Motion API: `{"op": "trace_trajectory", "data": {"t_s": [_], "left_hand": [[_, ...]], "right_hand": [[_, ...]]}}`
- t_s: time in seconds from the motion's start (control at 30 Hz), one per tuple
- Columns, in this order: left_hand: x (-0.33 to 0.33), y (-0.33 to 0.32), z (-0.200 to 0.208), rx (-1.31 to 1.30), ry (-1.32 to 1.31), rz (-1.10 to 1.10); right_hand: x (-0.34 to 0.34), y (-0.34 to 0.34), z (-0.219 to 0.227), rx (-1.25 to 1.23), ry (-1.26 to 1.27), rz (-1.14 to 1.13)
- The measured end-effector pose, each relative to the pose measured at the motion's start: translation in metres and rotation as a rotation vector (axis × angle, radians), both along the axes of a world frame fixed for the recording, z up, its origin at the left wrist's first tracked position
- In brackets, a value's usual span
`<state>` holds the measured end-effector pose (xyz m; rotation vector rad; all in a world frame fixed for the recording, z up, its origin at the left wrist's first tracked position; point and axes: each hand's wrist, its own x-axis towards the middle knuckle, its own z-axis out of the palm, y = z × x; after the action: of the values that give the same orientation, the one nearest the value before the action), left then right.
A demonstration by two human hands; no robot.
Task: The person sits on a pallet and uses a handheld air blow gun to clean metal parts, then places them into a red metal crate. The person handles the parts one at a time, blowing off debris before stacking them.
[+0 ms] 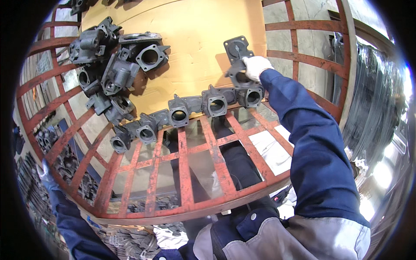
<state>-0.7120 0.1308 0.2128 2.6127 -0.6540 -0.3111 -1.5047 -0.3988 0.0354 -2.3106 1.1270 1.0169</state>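
Observation:
Reaching into the red metal cage, my right hand [257, 68], in a white glove, is closed on a dark grey metal casting [237, 48] with a flat flange and a round bore. That casting is directly behind the right end of a row of similar castings [215, 105] along the cage's near side. The row's bores face me. My left hand [44, 172], also gloved, is beside the cage's left rim at the far left. Its fingers are small and blurred there, so their grip does not show.
A heap of castings [119, 71] lies inside the cage at left, on yellowish cardboard [195, 47]. Red slatted walls [186, 186] enclose it on the near side and both flanks. More metal parts [71, 162] lie outside at left. A plastic-wrapped stack [375, 99] stands at right.

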Motion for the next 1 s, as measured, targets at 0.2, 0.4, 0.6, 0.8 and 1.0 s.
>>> {"op": "trace_trajectory", "data": {"t_s": [0.2,0.4,0.6,0.8,1.0], "left_hand": [[0.023,0.014,0.005,0.006,-0.097,0.112],[0.008,0.002,0.023,0.176,-0.105,0.033],[0.014,0.01,0.026,0.04,0.005,0.113],[0.061,0.042,0.029,0.134,-0.08,0.093],[0.094,0.064,0.025,0.15,-0.106,-0.018]], "right_hand": [[-0.056,-0.03,-0.049,-0.067,0.154,-0.007],[-0.112,0.006,-0.068,-0.232,-0.098,0.023],[-0.13,0.046,-0.08,-0.552,-0.216,-0.381],[-0.118,0.033,-0.134,-0.345,0.025,-0.736],[-0.135,0.022,-0.146,-0.283,0.069,-0.621]]}}
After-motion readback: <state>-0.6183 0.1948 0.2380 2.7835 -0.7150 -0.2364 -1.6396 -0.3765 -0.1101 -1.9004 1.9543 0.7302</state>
